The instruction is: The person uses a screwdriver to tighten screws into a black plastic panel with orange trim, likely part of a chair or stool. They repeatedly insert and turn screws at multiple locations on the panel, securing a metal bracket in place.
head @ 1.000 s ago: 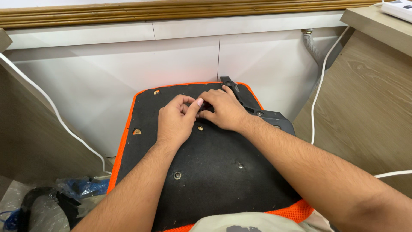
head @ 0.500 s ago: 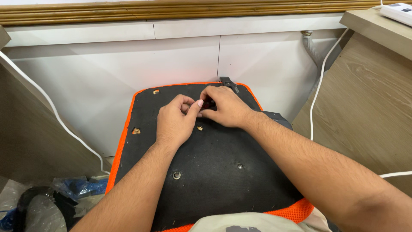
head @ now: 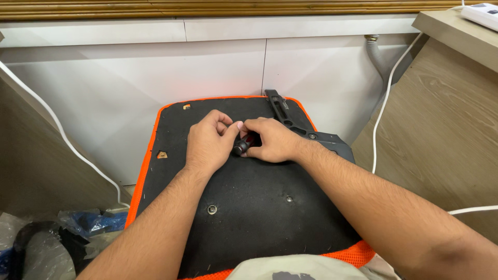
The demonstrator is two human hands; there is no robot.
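An upturned chair seat (head: 259, 207) lies in front of me, its underside black with an orange mesh border. Both hands meet near the seat's middle. My right hand (head: 272, 140) grips a small dark tool handle with a red part (head: 243, 145), tilted against the seat. My left hand (head: 207, 142) rests beside it, its fingertips touching the tool's top. The tool's tip is hidden under the hands.
A black metal bracket (head: 303, 129) is fixed at the seat's right rear. Screw holes (head: 212, 209) dot the underside. White cables (head: 386, 103) hang by a wooden desk side (head: 446, 129) at right. Plastic bags (head: 62, 233) lie at lower left. White panels stand behind.
Both hands have stayed at the same spot on the seat. The dark tool handle has tilted out and now shows between the fingers.
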